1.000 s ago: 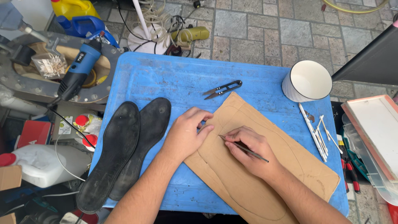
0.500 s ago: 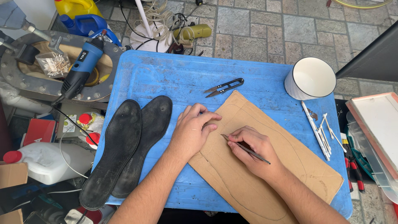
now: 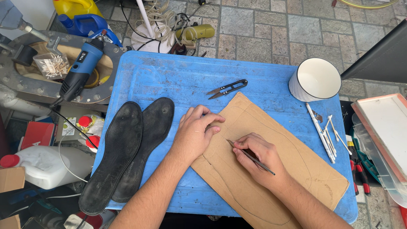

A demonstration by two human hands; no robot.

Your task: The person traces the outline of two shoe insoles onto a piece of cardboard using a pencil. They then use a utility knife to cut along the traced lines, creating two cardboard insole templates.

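Head cam, steep down, close.

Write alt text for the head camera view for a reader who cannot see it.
A person's right hand presses a thin metal tool onto a brown cardboard sheet on a blue table, while the left hand holds the sheet flat. Two black insoles lie to the left; small snips and a white cup sit beyond.

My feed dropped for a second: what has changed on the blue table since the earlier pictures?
Little. The right hand still grips the thin metal tool, its tip on the cardboard sheet near the drawn outline. The left hand still presses the sheet flat. Insoles, snips and white cup stayed put.
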